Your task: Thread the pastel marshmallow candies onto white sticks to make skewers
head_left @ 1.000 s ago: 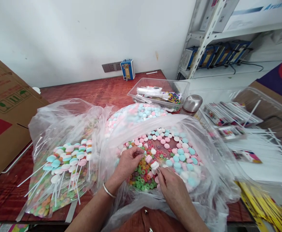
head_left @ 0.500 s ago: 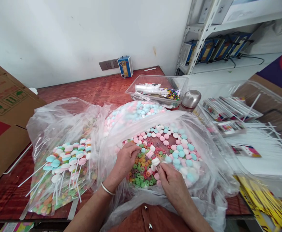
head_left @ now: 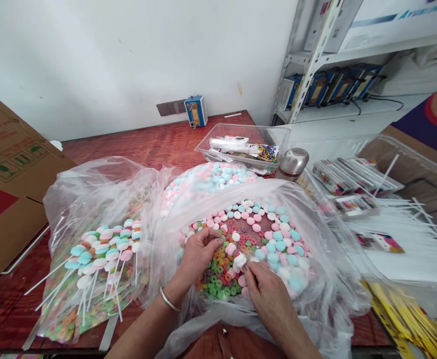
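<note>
My right hand [head_left: 269, 289] pinches a candy skewer [head_left: 238, 260] threaded with white and pink pieces; its stick is mostly hidden. Just left of it, my left hand [head_left: 199, 253] has thumb and fingertips drawn together above the candies, and anything between them is hidden. Beneath both hands lie green, orange and red ring candies [head_left: 218, 276] in an opened clear plastic bag [head_left: 316, 234]. Pink, blue and white disc candies [head_left: 280, 235] spread behind and to the right. On the left, several threaded candy sticks [head_left: 108, 244] rest on another bag of rings.
A clear tray [head_left: 203, 142] of supplies and a metal-topped container [head_left: 294, 162] stand behind the bags. Cardboard boxes [head_left: 14, 189] flank the left. At right, a plastic-lined bin holds white sticks [head_left: 401, 219] and packets, with yellow strips [head_left: 409, 319] below. A blue device [head_left: 196, 111] stands by the wall.
My left hand has shifted slightly, its fingertips curling closer together. The skewer in my right hand has tilted and dropped a little. The camera view has moved slightly.
</note>
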The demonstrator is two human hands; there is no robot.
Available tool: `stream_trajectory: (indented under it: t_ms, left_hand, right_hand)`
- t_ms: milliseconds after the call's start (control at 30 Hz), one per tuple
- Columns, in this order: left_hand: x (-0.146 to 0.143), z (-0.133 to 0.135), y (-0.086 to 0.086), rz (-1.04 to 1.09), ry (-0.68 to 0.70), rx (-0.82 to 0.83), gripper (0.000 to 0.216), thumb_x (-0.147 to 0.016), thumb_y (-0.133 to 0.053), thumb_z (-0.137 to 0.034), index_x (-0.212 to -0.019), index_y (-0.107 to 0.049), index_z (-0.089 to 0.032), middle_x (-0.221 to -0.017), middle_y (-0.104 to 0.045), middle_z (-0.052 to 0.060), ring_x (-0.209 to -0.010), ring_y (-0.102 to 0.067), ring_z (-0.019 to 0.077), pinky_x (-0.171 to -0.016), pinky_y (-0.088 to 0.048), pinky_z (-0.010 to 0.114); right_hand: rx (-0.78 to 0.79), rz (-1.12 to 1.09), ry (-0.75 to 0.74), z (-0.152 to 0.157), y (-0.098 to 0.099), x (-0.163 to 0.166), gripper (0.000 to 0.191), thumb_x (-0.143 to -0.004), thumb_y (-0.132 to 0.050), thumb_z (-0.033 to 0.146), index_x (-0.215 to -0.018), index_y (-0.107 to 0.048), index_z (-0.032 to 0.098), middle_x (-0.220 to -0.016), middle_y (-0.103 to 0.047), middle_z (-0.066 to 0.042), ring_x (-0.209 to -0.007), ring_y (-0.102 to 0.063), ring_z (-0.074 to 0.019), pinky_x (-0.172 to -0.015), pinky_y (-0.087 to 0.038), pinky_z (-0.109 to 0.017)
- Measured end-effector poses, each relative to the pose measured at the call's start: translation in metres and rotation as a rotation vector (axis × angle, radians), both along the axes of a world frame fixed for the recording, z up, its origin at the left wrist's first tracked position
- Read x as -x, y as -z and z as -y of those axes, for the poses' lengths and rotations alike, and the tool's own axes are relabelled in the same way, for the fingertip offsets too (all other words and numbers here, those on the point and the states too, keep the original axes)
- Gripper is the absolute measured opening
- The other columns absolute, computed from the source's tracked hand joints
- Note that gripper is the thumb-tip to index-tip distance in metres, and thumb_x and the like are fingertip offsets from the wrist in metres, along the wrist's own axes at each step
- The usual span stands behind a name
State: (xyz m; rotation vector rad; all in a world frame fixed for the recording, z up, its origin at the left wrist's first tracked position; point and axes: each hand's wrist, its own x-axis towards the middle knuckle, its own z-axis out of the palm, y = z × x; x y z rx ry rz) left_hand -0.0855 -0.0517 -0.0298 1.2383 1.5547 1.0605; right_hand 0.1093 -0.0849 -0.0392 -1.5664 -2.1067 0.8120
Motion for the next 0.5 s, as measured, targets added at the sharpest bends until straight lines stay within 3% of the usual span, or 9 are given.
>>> stream_trajectory:
  t_ms: [300,500]
  left_hand:
    - [-0.011,-0.001,-0.002,0.190,-0.048,0.092,0.013,-0.073,-0.071,-0.029,-0.078,-0.069,-0.017,-0.073,-0.070,0.001,-0.068,-0.064,0.0156,-0.067,-0.051,0.026]
    - [-0.018,0.002,0.000,0.141,-0.023,-0.026,0.012,-0.077,-0.071,-0.028,-0.082,-0.071,-0.017,-0.082,-0.069,0.003,-0.078,-0.061,0.0156,-0.074,-0.048,0.026]
  right_hand:
    - [-0.016,0.021,-0.005,0.000,-0.001,-0.002,0.032,-0.098,-0.037,0.026,-0.071,-0.054,0.021,-0.073,-0.062,-0.003,-0.070,-0.059,-0.0184,-0.064,-0.038,-0.026]
    - [-0.042,-0.016,0.029,0.000,-0.007,0.001,0.031,-0.096,-0.037,0.022,-0.070,-0.054,0.021,-0.073,-0.061,-0.004,-0.070,-0.059,-0.0191,-0.064,-0.039,-0.027]
